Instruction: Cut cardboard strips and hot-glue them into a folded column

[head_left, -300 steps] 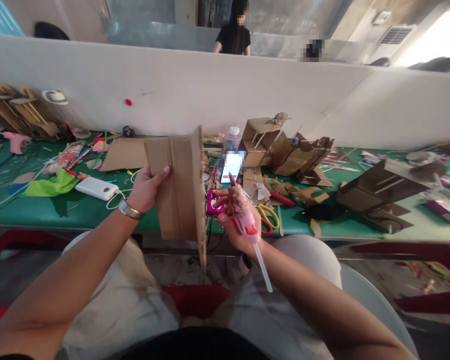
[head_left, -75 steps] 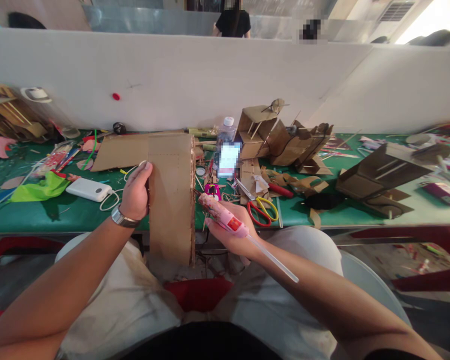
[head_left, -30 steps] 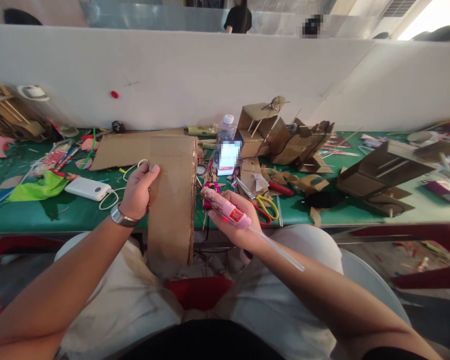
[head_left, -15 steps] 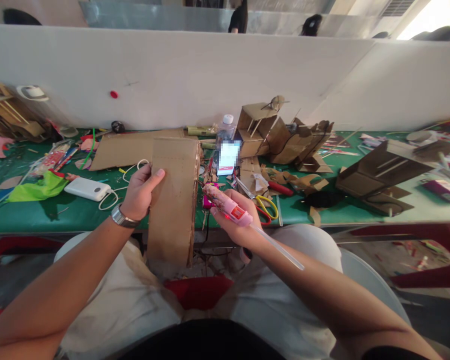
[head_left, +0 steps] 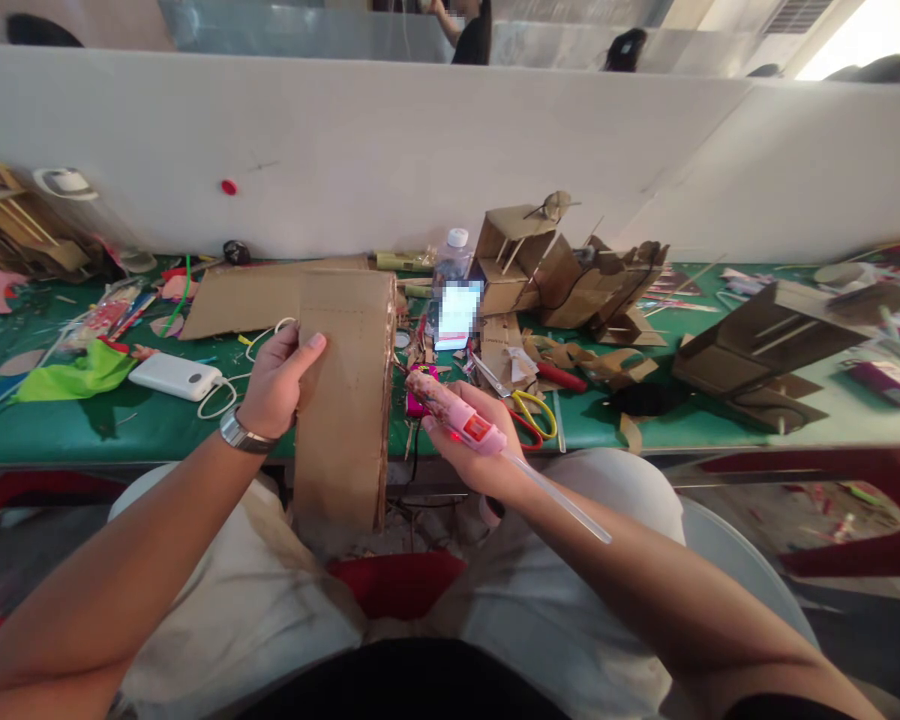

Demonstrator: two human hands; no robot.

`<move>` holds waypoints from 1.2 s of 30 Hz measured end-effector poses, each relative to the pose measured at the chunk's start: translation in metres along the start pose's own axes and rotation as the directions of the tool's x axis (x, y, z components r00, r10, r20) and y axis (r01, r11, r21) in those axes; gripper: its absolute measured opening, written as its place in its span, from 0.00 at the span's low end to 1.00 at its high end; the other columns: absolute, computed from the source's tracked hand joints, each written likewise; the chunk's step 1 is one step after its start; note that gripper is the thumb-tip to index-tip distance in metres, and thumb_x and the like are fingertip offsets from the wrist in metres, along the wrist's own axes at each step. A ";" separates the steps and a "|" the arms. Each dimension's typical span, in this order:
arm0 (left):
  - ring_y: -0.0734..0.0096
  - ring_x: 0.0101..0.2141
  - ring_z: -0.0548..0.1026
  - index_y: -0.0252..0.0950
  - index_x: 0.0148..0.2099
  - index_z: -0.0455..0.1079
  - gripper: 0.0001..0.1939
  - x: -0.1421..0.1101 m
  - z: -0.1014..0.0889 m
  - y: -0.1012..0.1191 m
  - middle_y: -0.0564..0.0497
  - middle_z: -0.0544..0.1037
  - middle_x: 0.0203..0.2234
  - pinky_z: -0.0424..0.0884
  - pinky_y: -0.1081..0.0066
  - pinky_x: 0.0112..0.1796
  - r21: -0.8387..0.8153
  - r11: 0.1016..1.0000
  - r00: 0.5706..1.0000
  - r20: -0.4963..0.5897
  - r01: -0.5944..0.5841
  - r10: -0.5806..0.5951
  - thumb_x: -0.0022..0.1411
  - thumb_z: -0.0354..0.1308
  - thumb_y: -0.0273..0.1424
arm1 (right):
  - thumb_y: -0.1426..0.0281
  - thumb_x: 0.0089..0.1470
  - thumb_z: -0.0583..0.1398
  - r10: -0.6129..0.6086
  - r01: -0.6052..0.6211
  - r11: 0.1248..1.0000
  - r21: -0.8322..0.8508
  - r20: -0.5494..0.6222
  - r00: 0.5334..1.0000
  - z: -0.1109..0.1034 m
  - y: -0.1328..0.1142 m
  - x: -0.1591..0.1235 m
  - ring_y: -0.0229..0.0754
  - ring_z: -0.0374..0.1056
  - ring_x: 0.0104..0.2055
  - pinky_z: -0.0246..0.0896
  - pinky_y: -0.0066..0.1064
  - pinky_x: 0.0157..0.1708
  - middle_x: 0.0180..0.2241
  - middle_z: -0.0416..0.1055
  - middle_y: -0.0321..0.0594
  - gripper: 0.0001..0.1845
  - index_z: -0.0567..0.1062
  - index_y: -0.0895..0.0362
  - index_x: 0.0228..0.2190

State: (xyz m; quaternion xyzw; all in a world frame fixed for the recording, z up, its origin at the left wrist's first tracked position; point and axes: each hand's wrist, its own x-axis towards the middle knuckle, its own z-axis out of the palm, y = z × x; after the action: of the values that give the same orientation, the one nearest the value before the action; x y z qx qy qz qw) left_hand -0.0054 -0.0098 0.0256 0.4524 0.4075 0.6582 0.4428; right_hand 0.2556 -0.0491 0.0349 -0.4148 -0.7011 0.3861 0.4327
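Note:
My left hand [head_left: 276, 380] grips the left edge of a tall brown cardboard piece [head_left: 345, 400], thumb pressed on its face. The cardboard stands upright over my lap, its top against the green table's front edge [head_left: 120, 440]. My right hand [head_left: 471, 452] is wrapped round a pink glue gun [head_left: 457, 420]. The gun's nozzle points left at the cardboard's right edge, about a third of the way down. A clear glue stick [head_left: 562, 498] juts from the gun's back over my right forearm.
The table holds a white power bank [head_left: 175, 376] with cable, a flat cardboard sheet [head_left: 247, 298], a phone [head_left: 456, 314], a water bottle [head_left: 450, 262], scissors [head_left: 529, 415], and cardboard models [head_left: 570, 280] [head_left: 772, 355]. A white partition [head_left: 420, 150] runs behind. People stand beyond it.
Over ten seconds the cardboard went from raised and edge-on to upright with its face toward me, and the glue gun swung down to its right edge. In the last second almost nothing moved.

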 end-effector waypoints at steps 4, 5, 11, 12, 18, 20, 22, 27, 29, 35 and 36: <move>0.57 0.39 0.85 0.38 0.41 0.79 0.15 0.001 -0.001 0.001 0.48 0.87 0.37 0.82 0.63 0.40 -0.005 1.000 1.000 -0.012 -0.002 0.002 0.56 0.73 0.41 | 0.67 0.54 0.64 -0.005 0.005 1.000 0.004 0.030 1.000 -0.001 0.000 0.000 0.35 0.55 0.24 0.52 0.30 0.26 0.23 0.60 0.30 0.15 0.62 0.53 0.25; 0.57 0.39 0.85 0.38 0.41 0.79 0.15 0.001 -0.001 0.001 0.48 0.87 0.37 0.82 0.63 0.40 -0.004 1.000 1.000 -0.015 -0.003 0.003 0.56 0.73 0.41 | 0.67 0.53 0.64 -0.015 0.015 1.000 0.005 0.039 0.999 -0.001 -0.001 -0.001 0.35 0.55 0.24 0.52 0.30 0.26 0.23 0.59 0.29 0.15 0.62 0.53 0.25; 0.54 0.42 0.85 0.38 0.41 0.79 0.16 0.002 0.000 0.002 0.47 0.87 0.38 0.83 0.61 0.42 0.005 1.000 1.000 -0.021 -0.010 0.010 0.56 0.72 0.42 | 0.66 0.54 0.62 -0.018 0.018 1.000 -0.005 0.095 0.995 -0.002 -0.002 0.000 0.36 0.58 0.27 0.54 0.30 0.28 0.25 0.60 0.31 0.14 0.61 0.53 0.25; 0.53 0.42 0.85 0.39 0.41 0.79 0.15 0.002 0.000 0.002 0.47 0.87 0.38 0.83 0.61 0.42 0.003 1.000 1.000 -0.021 -0.012 0.012 0.56 0.72 0.42 | 0.66 0.54 0.62 -0.019 0.020 1.000 -0.005 0.097 0.995 -0.002 -0.002 0.000 0.36 0.58 0.27 0.54 0.30 0.28 0.25 0.60 0.31 0.14 0.61 0.53 0.25; 0.54 0.43 0.85 0.40 0.41 0.81 0.13 0.003 -0.001 0.006 0.49 0.87 0.35 0.83 0.62 0.41 -0.019 1.000 1.000 -0.031 -0.007 0.006 0.56 0.72 0.40 | 0.67 0.54 0.63 -0.063 0.064 0.998 -0.013 0.090 0.994 0.001 0.003 0.000 0.33 0.54 0.24 0.51 0.28 0.24 0.22 0.57 0.28 0.15 0.61 0.53 0.24; 0.54 0.42 0.86 0.40 0.41 0.81 0.12 0.003 -0.001 0.007 0.49 0.87 0.36 0.83 0.61 0.41 -0.017 1.000 0.999 -0.048 -0.007 0.006 0.55 0.72 0.39 | 0.68 0.54 0.63 -0.073 0.075 0.997 -0.021 0.091 0.993 0.001 0.004 -0.001 0.33 0.54 0.23 0.51 0.28 0.24 0.22 0.57 0.28 0.16 0.60 0.52 0.24; 0.53 0.43 0.85 0.40 0.41 0.81 0.13 0.003 -0.001 0.008 0.48 0.87 0.36 0.83 0.61 0.42 -0.014 1.000 0.998 -0.061 -0.020 0.019 0.55 0.72 0.39 | 0.68 0.54 0.63 -0.075 0.079 0.996 -0.033 0.100 0.992 0.001 0.004 -0.001 0.33 0.54 0.23 0.51 0.28 0.24 0.22 0.58 0.29 0.16 0.60 0.52 0.24; 0.50 0.49 0.84 0.40 0.42 0.82 0.15 0.009 -0.005 0.010 0.48 0.87 0.37 0.83 0.61 0.46 0.002 0.998 0.994 -0.088 -0.068 0.068 0.54 0.72 0.41 | 0.68 0.54 0.63 -0.079 0.086 0.995 -0.043 0.137 0.987 0.002 0.006 -0.003 0.34 0.55 0.23 0.51 0.29 0.23 0.22 0.59 0.29 0.16 0.60 0.52 0.23; 0.50 0.50 0.83 0.40 0.43 0.82 0.16 0.011 -0.007 0.011 0.48 0.87 0.37 0.83 0.61 0.47 0.017 0.996 0.990 -0.106 -0.088 0.090 0.54 0.72 0.42 | 0.69 0.53 0.64 -0.072 0.081 0.995 -0.052 0.158 0.985 0.003 0.008 -0.005 0.34 0.56 0.23 0.50 0.29 0.24 0.22 0.59 0.29 0.17 0.60 0.52 0.23; 0.51 0.51 0.83 0.40 0.43 0.81 0.17 0.013 -0.011 0.012 0.49 0.87 0.37 0.81 0.61 0.50 0.016 0.996 0.988 -0.122 -0.093 0.094 0.53 0.73 0.43 | 0.68 0.53 0.64 -0.041 0.061 0.994 -0.094 0.198 0.979 0.004 0.012 -0.008 0.36 0.59 0.25 0.53 0.29 0.25 0.23 0.62 0.31 0.15 0.63 0.53 0.24; 0.51 0.51 0.83 0.40 0.43 0.81 0.18 0.014 -0.012 0.012 0.49 0.87 0.37 0.81 0.61 0.51 0.018 0.995 0.988 -0.124 -0.093 0.095 0.53 0.73 0.43 | 0.67 0.54 0.64 -0.034 0.055 0.993 -0.101 0.201 0.979 0.004 0.012 -0.008 0.36 0.60 0.25 0.54 0.29 0.25 0.23 0.63 0.31 0.14 0.64 0.53 0.24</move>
State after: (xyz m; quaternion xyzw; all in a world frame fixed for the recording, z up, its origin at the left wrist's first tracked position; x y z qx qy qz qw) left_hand -0.0218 -0.0017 0.0372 0.4319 0.4166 0.7027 0.3822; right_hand 0.2569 -0.0529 0.0208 -0.3809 -0.7695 0.3780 0.3462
